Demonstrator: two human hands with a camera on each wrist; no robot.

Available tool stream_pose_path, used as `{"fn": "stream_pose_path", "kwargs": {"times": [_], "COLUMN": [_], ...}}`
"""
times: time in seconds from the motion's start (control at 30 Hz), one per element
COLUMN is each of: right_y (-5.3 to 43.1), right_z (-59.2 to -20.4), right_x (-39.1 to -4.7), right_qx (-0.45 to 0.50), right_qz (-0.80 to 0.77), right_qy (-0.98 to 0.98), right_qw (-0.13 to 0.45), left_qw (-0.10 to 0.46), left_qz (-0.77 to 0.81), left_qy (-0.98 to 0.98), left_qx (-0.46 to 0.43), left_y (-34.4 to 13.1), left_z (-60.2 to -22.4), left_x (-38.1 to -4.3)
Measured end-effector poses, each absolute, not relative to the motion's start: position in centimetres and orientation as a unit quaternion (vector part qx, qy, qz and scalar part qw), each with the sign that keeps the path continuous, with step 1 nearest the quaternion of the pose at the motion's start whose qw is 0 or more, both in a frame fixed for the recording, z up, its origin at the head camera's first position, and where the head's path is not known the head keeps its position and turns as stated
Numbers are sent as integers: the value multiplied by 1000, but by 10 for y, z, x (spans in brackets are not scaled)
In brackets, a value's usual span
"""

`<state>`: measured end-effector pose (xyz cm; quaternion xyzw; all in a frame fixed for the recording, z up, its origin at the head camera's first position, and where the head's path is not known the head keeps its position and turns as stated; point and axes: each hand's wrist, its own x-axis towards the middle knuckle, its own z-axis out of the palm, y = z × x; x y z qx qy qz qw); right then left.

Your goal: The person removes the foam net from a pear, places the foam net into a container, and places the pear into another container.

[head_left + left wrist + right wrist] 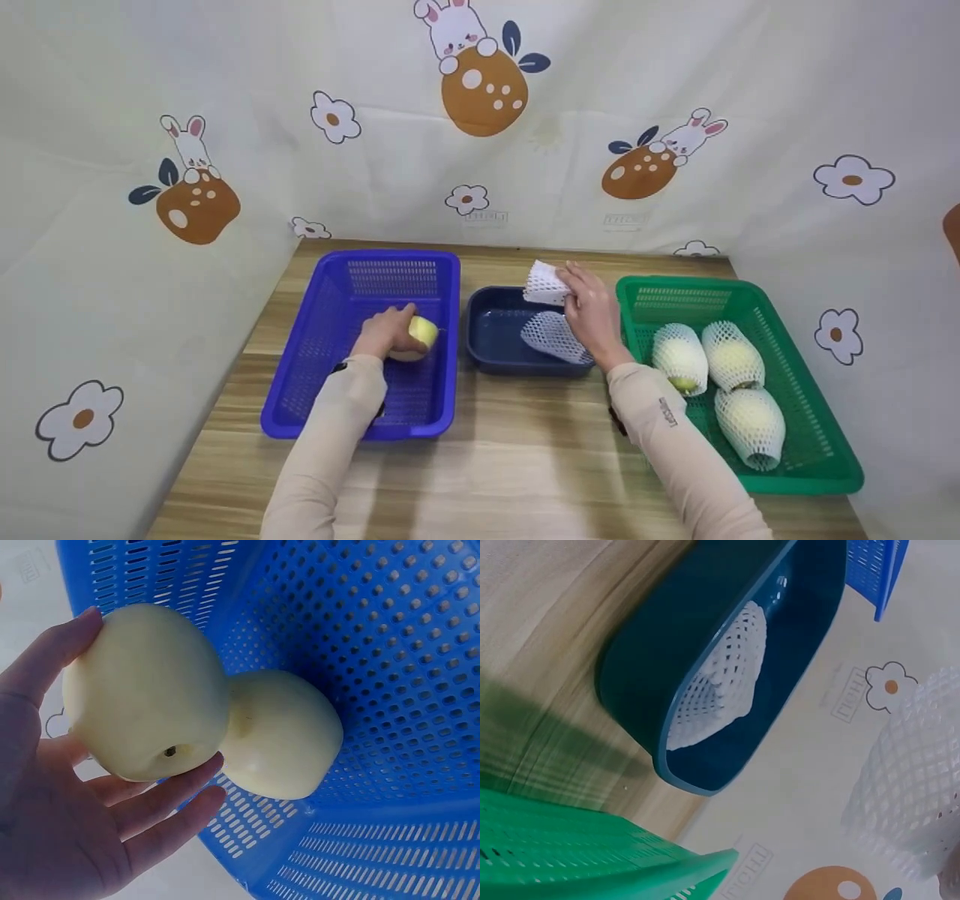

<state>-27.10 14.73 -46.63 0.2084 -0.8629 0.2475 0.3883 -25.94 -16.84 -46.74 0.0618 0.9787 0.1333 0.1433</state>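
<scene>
Before me on the table, I see the left basket, the tub and the right basket in a row. At the left basket, the left hand holds one fruit beside another fruit. One net lies in the tub; the right hand holds a second net near its back right corner. In the right basket I see two netted fruits side by side behind a third. The curtain hangs behind.

1. The wood-grained tabletop is bordered along its far, left and right edges by pale cloth walls.
2. The walls are printed with white flowers and rabbits atop brown fruits.
3. Above the far edge, the cloth is lightly creased.
4. Pale light is reflected midway between the side edges.
</scene>
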Motion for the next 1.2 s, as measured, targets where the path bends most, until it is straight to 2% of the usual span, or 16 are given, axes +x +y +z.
{"fn": "stream_pose_path", "kwargs": {"times": [0.33, 0.67, 1.2], "right_y": [140, 136, 132], "right_z": [-481, -501, -539], "right_x": [-274, -277, -263], "right_qx": [216, 232, 208], "right_qz": [245, 199, 157], "right_qy": [-871, -880, -924], "right_qw": [367, 363, 278], "left_qw": [161, 207, 240], "left_qz": [115, 119, 161], "left_qy": [978, 969, 957], "left_qx": [63, 59, 35], "left_y": [-169, -163, -162], "left_z": [-471, -471, -480], "left_x": [-259, -258, -255]}}
